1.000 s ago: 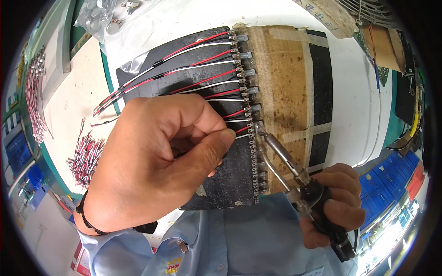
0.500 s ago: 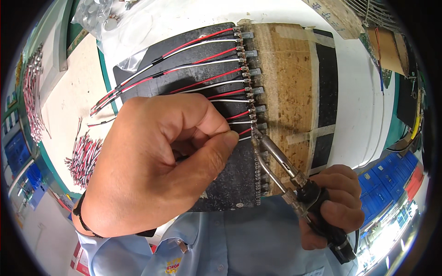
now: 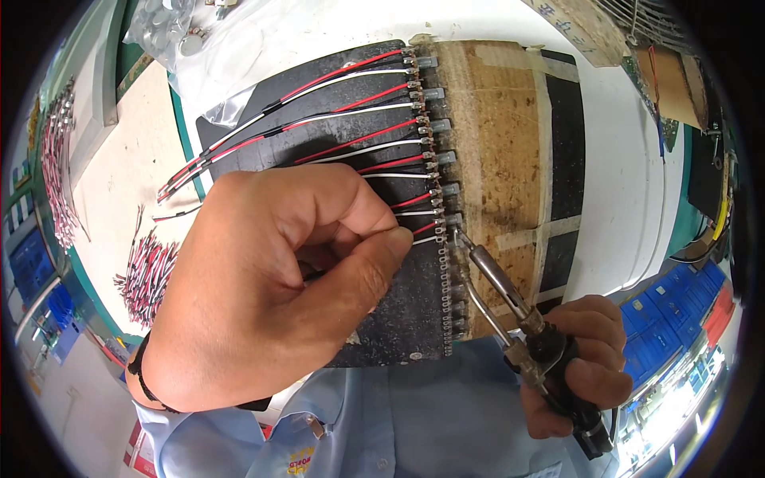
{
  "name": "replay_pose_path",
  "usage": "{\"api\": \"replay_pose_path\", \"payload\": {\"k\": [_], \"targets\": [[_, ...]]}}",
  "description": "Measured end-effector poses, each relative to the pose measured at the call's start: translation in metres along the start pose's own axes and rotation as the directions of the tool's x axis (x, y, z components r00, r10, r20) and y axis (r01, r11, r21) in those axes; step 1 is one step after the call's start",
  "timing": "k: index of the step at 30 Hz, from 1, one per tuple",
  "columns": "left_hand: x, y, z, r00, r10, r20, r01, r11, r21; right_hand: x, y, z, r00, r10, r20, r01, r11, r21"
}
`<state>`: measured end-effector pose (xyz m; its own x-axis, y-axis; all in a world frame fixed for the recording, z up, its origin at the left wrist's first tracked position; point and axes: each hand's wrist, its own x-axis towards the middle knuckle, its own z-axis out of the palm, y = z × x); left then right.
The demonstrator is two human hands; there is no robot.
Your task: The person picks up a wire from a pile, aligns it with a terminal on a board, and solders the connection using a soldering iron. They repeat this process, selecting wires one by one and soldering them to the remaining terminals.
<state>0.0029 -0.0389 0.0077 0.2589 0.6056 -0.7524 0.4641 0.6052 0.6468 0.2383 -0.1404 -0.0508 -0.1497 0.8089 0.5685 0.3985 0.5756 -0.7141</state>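
My left hand [image 3: 275, 287] is closed in a pinch on a pair of wires, red and white; their white end [image 3: 425, 240] sticks out past the fingertips towards a row of small metal terminals [image 3: 446, 279]. My right hand [image 3: 586, 358] grips a soldering iron [image 3: 502, 275] with a thin metal tube [image 3: 484, 311] running alongside its barrel. The iron's tip sits just right of the terminal row, close to the pinched wire ends. Further up the row, several red and white wires [image 3: 343, 105] meet the terminals. Small grey components [image 3: 445, 125] line the row's right side.
The row lies across a black board [image 3: 398, 319] with a brown taped panel [image 3: 502, 119] on its right. Loose wire bundles lie at left, one pile [image 3: 147, 275] near my left wrist. A clear plastic bag [image 3: 215, 48] is at the far left, blue bins [image 3: 665, 311] at right.
The soldering iron's tip has moved slightly right, away from the terminal where the pinched wires end. My left hand has stayed nearly still with its pinch.
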Motion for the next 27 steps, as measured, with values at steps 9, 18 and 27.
{"api": "replay_pose_path", "payload": {"k": [9, 18, 27], "targets": [[-0.0003, 0.0008, 0.0009, 1.000, 0.004, -0.004, -0.004, 1.000, 0.000, 0.0005, -0.0007, 0.0089, 0.997, 0.031, -0.070, -0.031, 1.000, 0.005], [0.0001, 0.0007, 0.0013, 1.000, 0.015, -0.006, -0.015, 1.000, 0.009, -0.0012, 0.0048, 0.0059, 0.999, -0.049, -0.002, 0.049, 0.999, 0.007], [0.0002, 0.0001, 0.0014, 1.000, 0.012, -0.003, -0.012, 1.000, -0.004, -0.0004, -0.0017, 0.0041, 0.996, 0.045, -0.076, -0.044, 0.999, 0.017]]}}
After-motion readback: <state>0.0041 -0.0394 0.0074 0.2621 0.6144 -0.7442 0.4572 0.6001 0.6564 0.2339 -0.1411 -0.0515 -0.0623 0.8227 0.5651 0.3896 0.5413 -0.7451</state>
